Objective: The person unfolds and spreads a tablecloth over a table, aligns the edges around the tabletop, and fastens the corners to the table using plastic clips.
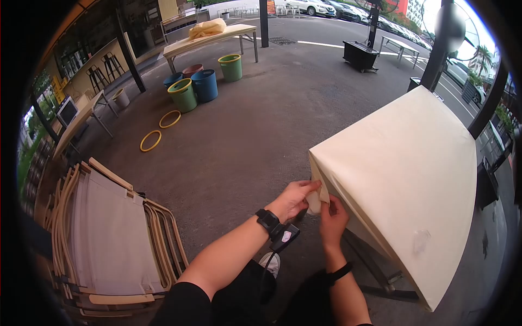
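A cream tablecloth covers a table at the right, with its near left corner hanging down in folds. My left hand pinches the hanging corner of the cloth from the left. Close beside it, my right hand has its thumb and fingers closed on the same fold. Part of the fingertips of both hands is hidden by the cloth. Below the cloth's near edge, a dark table leg shows. A small wrinkled pale patch lies on the cloth's top.
Folded chairs are stacked at the lower left. Two yellow rings lie on the ground near green buckets and blue buckets. Behind them stands a long table with a yellowish bundle. Dark posts rise at the right.
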Motion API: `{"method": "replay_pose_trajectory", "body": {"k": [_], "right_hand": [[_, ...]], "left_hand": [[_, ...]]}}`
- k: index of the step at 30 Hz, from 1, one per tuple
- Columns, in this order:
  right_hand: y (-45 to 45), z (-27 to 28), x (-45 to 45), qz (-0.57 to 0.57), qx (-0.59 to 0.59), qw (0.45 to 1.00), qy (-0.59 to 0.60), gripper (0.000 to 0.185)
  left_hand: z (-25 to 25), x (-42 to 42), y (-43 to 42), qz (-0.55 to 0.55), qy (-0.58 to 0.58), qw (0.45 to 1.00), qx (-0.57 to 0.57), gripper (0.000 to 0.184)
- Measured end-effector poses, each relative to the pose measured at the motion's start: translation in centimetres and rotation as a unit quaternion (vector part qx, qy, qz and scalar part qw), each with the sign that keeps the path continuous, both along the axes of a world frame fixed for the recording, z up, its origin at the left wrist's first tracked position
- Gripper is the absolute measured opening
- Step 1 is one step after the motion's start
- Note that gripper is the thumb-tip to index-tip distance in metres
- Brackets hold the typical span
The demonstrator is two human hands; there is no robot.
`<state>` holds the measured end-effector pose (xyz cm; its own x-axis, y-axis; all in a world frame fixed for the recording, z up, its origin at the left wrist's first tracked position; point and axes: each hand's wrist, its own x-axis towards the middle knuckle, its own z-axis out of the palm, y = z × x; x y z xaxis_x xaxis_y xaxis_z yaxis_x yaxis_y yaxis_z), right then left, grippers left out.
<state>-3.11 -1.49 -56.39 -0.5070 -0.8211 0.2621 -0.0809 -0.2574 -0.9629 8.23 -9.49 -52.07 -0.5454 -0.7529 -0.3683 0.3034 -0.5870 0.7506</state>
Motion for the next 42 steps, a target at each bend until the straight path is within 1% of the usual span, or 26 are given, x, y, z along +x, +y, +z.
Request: {"method": "replay_pose_trajectory", "body": {"k": [1, 3, 4, 5, 6, 7, 9, 10, 12, 13, 15, 16, 17, 19, 20, 21, 22, 23, 25, 27, 29, 30, 31, 34, 37, 42], "right_hand": [[0.8, 0.2, 0.4, -0.016, 0.01, 0.999, 0.026, 0.021], [2.2, 0.0, 0.3, -0.037, 0.022, 0.998, 0.052, 0.019], [3.0, -0.5, 0.1, -0.048, -0.047, 0.982, 0.175, 0.017], [3.8, -1.0, -0.1, -0.058, -0.116, 0.947, 0.295, 0.015], [4.7, -2.0, -0.3, -0.033, -0.067, 0.961, 0.265, 0.012], [4.5, -2.8, -0.6, -0.035, -0.066, 0.961, 0.266, 0.012], [4.1, -3.0, -0.7, 0.006, 0.053, 0.995, 0.082, 0.017], [3.4, -2.9, -0.9, 0.009, 0.054, 0.995, 0.08, 0.017], [1.0, -1.1, -2.2, 0.099, -0.037, 0.992, -0.063, 0.028], [0.0, -1.2, -2.9, 0.101, -0.038, 0.992, -0.062, 0.028], [-1.8, -1.5, -4.5, 0.056, 0.027, 0.995, 0.078, 0.046], [-2.2, -1.0, -5.4, 0.128, 0.135, 0.982, 0.029, 0.065], [-2.5, -1.6, -6.2, 0.131, 0.134, 0.982, 0.032, 0.065], [-3.6, -5.3, -8.0, 0.088, 0.115, 0.984, 0.1, 0.06], [-4.6, -7.5, -8.6, 0.067, 0.1, 0.984, 0.134, 0.058], [-4.9, -7.9, -8.7, 0.062, 0.085, 0.986, 0.131, 0.057], [-4.8, -8.2, -9.3, 0.066, 0.068, 0.991, 0.096, 0.057], [-4.6, -7.7, -9.7, 0.077, 0.048, 0.995, 0.042, 0.057], [-4.2, -6.7, -10.3, 0.094, 0.001, 0.994, -0.056, 0.056], [-3.8, -6.3, -10.7, 0.112, -0.042, 0.984, -0.135, 0.055], [-3.8, -6.2, -11.1, 0.132, -0.075, 0.97, -0.192, 0.055], [-3.9, -6.0, -11.1, 0.14, -0.088, 0.963, -0.215, 0.054], [-4.0, -6.0, -11.1, 0.152, -0.099, 0.956, -0.232, 0.054], [-4.6, -5.7, -11.0, 0.178, -0.12, 0.94, -0.265, 0.053], [-5.5, -5.6, -10.7, 0.201, -0.135, 0.926, -0.289, 0.052], [-6.3, -5.2, -10.3, 0.24, -0.148, 0.907, -0.313, 0.051]], "left_hand": [[-0.1, -0.2, -0.1, -0.006, 0.0, 1.0, 0.002, 0.04], [0.0, -0.8, -0.1, 0.009, -0.06, 0.997, -0.054, 0.038], [-0.2, -1.1, -0.2, 0.005, -0.06, 0.997, -0.054, 0.038], [-0.5, -1.5, -0.4, 0.017, -0.044, 0.998, -0.043, 0.037], [-0.7, -1.8, -0.5, 0.03, -0.028, 0.999, -0.031, 0.036], [-0.9, -2.2, -0.5, 0.027, -0.028, 0.999, -0.031, 0.036], [-1.1, -3.1, -0.6, 0.065, 0.035, 0.997, 0.025, 0.036], [-1.3, -3.4, -0.5, 0.067, 0.034, 0.997, 0.026, 0.036], [-1.3, -4.0, -0.5, 0.077, 0.058, 0.995, 0.025, 0.038], [-1.2, -4.1, -0.5, 0.079, 0.06, 0.995, 0.023, 0.038], [-0.2, -4.6, -0.2, 0.07, -0.013, 0.997, 0.013, 0.039], [0.0, -4.8, -0.1, 0.078, -0.024, 0.997, 0.002, 0.038], [0.5, -4.8, 0.1, 0.081, -0.021, 0.996, 0.001, 0.038], [2.0, -4.4, 0.4, 0.078, -0.05, 0.996, 0.008, 0.037], [1.7, -4.0, 0.0, 0.085, -0.047, 0.995, 0.002, 0.037], [1.1, -4.1, -0.3, 0.066, -0.043, 0.997, 0.011, 0.035], [0.5, -4.2, -0.5, 0.047, -0.039, 0.998, 0.02, 0.033], [0.3, -4.5, -0.6, 0.055, -0.039, 0.998, 0.015, 0.033], [-0.1, -4.6, -0.6, 0.086, 0.037, 0.99, 0.102, 0.028], [0.0, -4.0, -0.6, 0.09, 0.051, 0.99, 0.093, 0.027], [0.3, -3.3, -0.7, 0.099, 0.138, 0.981, 0.096, 0.029], [0.5, -2.9, -0.6, 0.084, 0.162, 0.979, 0.091, 0.031], [0.7, -2.9, -0.3, 0.082, 0.18, 0.973, 0.116, 0.032], [1.4, -2.7, 0.3, 0.077, 0.215, 0.968, 0.106, 0.033], [0.8, -2.5, 0.3, 0.066, 0.229, 0.966, 0.099, 0.032], [1.0, -2.2, 0.7, 0.061, 0.211, 0.971, 0.094, 0.03]]}}
